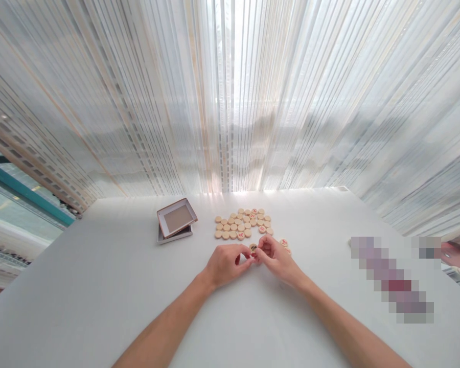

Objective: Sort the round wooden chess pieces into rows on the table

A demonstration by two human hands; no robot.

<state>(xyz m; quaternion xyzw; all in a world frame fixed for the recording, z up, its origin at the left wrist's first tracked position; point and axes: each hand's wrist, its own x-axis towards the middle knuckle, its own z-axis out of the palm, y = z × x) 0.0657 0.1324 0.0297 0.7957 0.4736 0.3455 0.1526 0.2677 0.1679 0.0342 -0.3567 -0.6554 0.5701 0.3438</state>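
Note:
A round wooden Chinese chess piece (253, 248) with a black character is pinched between my two hands, its face up. My left hand (227, 265) grips it from the left with thumb and forefinger. From the right, my right hand (279, 259) closes its fingertips on the same piece. Just beyond the hands, several more wooden pieces (233, 228) lie in uneven rows. Most of these show plain faces; a few, like one piece (241, 235) in the front row, bear red characters. Two red-marked pieces (284, 243) lie beside my right hand, partly covered by it.
At the back left, a shallow box lid (177, 220) leans on a box tray (175, 238). All this rests on a white table (99, 286). Strip curtains (230, 102) hang behind the far edge. A pixelated patch (393, 281) hides something on the right.

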